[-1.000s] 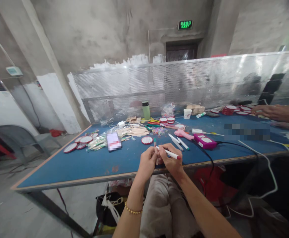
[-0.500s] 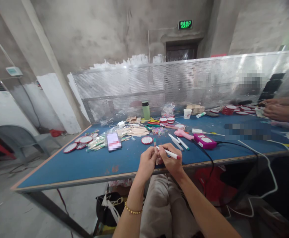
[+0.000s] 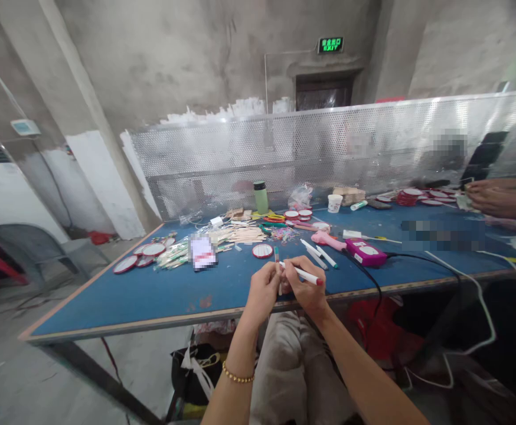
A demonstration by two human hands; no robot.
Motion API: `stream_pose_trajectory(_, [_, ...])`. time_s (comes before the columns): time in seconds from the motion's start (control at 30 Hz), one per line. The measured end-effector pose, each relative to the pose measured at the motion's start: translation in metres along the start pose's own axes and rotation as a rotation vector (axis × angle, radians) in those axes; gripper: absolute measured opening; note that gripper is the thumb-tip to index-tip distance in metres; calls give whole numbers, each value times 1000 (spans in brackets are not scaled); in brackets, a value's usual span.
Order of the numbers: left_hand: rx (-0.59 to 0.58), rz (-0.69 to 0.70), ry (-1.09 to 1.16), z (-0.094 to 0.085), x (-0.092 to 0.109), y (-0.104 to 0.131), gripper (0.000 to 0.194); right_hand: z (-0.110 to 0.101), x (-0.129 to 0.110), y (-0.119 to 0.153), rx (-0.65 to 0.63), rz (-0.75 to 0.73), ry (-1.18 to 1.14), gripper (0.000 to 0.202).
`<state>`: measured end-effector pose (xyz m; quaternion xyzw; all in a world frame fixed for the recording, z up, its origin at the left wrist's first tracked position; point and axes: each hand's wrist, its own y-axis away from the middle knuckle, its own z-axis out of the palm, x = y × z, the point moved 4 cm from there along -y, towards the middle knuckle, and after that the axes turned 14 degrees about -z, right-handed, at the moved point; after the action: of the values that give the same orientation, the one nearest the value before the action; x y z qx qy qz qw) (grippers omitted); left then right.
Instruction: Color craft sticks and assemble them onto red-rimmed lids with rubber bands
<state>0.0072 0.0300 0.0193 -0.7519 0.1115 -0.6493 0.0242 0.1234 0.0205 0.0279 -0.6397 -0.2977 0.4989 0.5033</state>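
Observation:
My left hand (image 3: 262, 292) is closed around a flat wooden stick (image 3: 277, 255) held upright, its top end coloured green. In my right hand (image 3: 309, 289) is a white marker pen (image 3: 304, 274) with a red end, its other end pointing at the stick. Both hands meet close together over the table's front edge, and the fingers hide where pen and stick touch. Just beyond them lies a round red-rimmed disc (image 3: 263, 251). To the right, several white marker pens (image 3: 327, 257) with green ends rest on the table.
The blue table (image 3: 143, 301) bears a pile of wooden sticks (image 3: 244, 232), a pink glue gun (image 3: 327, 239), a purple box (image 3: 365, 252) with cables, a green bottle (image 3: 261, 198) and a paper cup (image 3: 335, 203). Another person's hands (image 3: 501, 198) work at far right.
My hands, the stick and the marker pen stay almost in place. At far right, the other person's hands have shifted slightly.

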Motion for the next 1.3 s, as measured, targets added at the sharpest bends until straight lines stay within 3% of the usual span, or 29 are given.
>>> stream_pose_trajectory(0.4, [-44,-45,112,2,-1,-1,37,-1,1,1,26,49,-44,19])
stream_pose_trajectory(0.83, [-42,-47,108,2,0,-1,37,4,8,6,14,125,-132,19])
stream_pose_trajectory(1.13, [-36,-23,74,1,1,0,38,0,-4,-2,-3,21,-75,18])
stream_pose_trajectory(1.3, [-4,-10,34,-1,-4,-2,32,4,2,2,-15,91,-144,17])
